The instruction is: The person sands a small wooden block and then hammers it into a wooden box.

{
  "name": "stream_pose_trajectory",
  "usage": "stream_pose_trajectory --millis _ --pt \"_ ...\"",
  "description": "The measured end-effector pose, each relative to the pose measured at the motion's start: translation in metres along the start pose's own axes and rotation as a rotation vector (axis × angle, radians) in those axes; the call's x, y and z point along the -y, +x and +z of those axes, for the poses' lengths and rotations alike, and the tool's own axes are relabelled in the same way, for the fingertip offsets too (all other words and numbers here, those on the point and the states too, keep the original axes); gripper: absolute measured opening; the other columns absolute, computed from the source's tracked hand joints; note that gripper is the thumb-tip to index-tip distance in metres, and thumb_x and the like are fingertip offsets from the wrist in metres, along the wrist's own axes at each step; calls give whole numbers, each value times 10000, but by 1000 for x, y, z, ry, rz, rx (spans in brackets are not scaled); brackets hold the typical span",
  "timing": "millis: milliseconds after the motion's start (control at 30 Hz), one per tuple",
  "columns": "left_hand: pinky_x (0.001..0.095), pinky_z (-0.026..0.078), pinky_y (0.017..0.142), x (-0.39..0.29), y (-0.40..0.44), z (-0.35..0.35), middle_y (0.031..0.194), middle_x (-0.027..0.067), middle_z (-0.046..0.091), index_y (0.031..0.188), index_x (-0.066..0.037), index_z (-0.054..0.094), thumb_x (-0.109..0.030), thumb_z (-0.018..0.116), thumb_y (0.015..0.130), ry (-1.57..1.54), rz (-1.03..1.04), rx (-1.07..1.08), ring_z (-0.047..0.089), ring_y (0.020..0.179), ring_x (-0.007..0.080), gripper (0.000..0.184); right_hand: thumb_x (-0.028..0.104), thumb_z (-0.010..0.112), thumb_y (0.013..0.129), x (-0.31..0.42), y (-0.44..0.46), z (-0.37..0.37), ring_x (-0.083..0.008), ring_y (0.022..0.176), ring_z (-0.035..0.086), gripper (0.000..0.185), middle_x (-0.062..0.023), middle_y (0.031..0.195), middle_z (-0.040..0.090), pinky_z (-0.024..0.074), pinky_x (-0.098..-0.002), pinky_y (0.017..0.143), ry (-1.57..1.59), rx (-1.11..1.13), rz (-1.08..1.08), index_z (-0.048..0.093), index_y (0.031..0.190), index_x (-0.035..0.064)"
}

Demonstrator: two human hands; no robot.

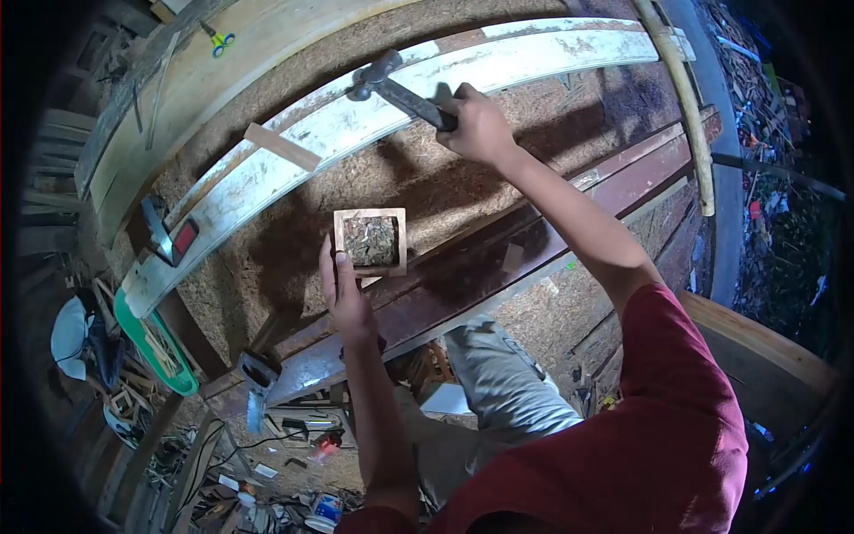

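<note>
A small square wooden box [401, 242] with an open top is held by my left hand [347, 298], the thumb on its near left edge. Through its opening, brownish bits or the rough board below show; I cannot tell which. My right hand [478, 125] is wrapped round the dark handle of a hammer [405, 98], whose metal head is up and to the left, over a long curved white board [427, 87]. The hammer is above and to the right of the box, apart from it.
A small wood strip [283, 147] lies across the white board. Green-handled scissors [218, 39] are at the upper left, a green tray [158, 351] at the lower left. A saw [256, 383] is near my left arm. A pole [689, 107] crosses at the right.
</note>
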State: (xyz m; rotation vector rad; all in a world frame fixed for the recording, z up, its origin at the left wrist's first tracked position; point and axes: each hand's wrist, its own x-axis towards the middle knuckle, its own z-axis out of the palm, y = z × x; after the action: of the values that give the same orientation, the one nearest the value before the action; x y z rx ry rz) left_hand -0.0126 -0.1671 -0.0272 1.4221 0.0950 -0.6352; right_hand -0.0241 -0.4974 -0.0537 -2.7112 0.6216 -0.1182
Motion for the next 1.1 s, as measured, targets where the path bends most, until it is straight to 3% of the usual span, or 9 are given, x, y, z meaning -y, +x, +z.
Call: stream_pose_trajectory --millis 200,333,433,567,633,700,800,967,1100 --pt "376 447 1116 -1 -30 -52 1450 161 579 1543 29 437 -231 366 1150 132 105 -74 589 1292 238 476 114 836 651 50 -65 -7 -403 845 630 275 -197 953 605 539 -477 777 196 -135 -48 653 810 -17" --pt "376 443 1118 -14 -79 -91 1443 172 573 1535 34 435 -209 353 1148 69 105 -216 577 1298 243 465 109 846 684 116 -128 -24 -346 813 624 304 -184 924 549 536 -436 732 330 -54 -34 733 936 -18" --pt "383 458 1107 1 -123 -148 1433 168 574 1538 26 434 -214 369 1143 58 145 -350 587 1286 248 467 115 836 667 166 -178 -22 -355 816 628 280 -172 918 571 532 -444 720 435 -29 -108 700 868 -24" --pt "407 520 1044 22 -207 -223 1410 191 587 1530 26 440 -240 433 1132 -297 67 -572 632 1228 278 479 121 836 658 231 -243 -20 -326 829 645 275 -163 923 576 541 -411 728 474 64 -241 687 838 -23" --pt "396 517 1045 24 -249 -256 1430 177 582 1535 -2 450 -245 445 1131 -400 76 -657 620 1252 247 472 125 836 656 263 -279 -11 -320 821 641 271 -159 929 578 543 -408 725 473 92 -280 694 839 -15" --pt "374 494 1067 56 -295 -309 1440 153 582 1539 -19 457 -254 443 1135 -379 171 -670 597 1284 233 468 124 837 653 303 -316 -3 -318 818 640 273 -154 930 579 545 -407 725 462 144 -322 699 843 -14" --pt "364 465 1094 111 -375 -372 1448 133 581 1542 -29 464 -265 435 1141 -371 73 -920 585 1296 217 466 114 842 642 355 -377 25 -313 834 654 292 -151 960 599 558 -419 734 369 234 -465 716 867 -23" --pt "371 424 1131 176 -505 -451 1446 127 579 1533 -15 469 -275 399 1155 -423 41 -1090 574 1305 216 464 108 839 645 441 -465 81 -329 851 663 258 -154 968 619 554 -427 735 260 373 -727 696 821 -14" --pt "362 396 1148 218 -586 -489 1447 126 566 1515 -7 480 -252 409 1155 -419 33 -1257 549 1315 207 441 183 827 684 481 -519 132 -358 897 681 231 -124 1029 635 575 -490 758 95 674 -785 737 848 48"
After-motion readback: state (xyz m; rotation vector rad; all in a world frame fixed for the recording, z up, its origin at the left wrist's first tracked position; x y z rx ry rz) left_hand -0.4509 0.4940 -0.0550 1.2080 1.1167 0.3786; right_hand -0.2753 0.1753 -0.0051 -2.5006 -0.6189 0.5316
